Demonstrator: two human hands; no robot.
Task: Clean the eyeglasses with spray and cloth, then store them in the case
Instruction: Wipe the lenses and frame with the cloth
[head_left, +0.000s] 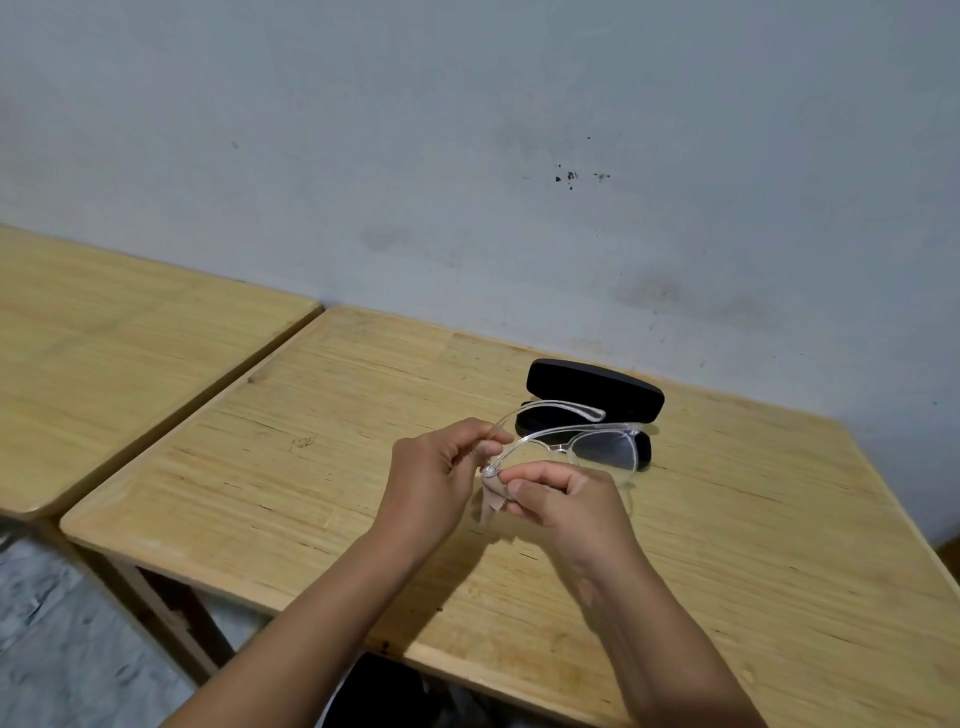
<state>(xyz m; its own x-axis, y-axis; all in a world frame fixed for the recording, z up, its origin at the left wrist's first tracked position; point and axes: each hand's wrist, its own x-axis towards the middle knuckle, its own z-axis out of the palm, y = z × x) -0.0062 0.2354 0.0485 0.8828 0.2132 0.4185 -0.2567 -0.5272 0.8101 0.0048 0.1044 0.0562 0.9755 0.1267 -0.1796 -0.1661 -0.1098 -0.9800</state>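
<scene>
Clear-framed eyeglasses (587, 439) are held above the wooden table (779, 519), their temples unfolded. My left hand (441, 478) pinches the frame at its left hinge. My right hand (566, 501) holds a small beige cloth (491, 501) pressed against the left lens near that hinge. Behind the glasses lies a black eyeglass case (597, 389), open, its lid raised toward the wall. No spray bottle is in view.
A second wooden table (104, 364) stands to the left, with a narrow gap between the two. A pale blue wall (467, 182) runs right behind both tables. Grey floor (52, 649) shows at lower left.
</scene>
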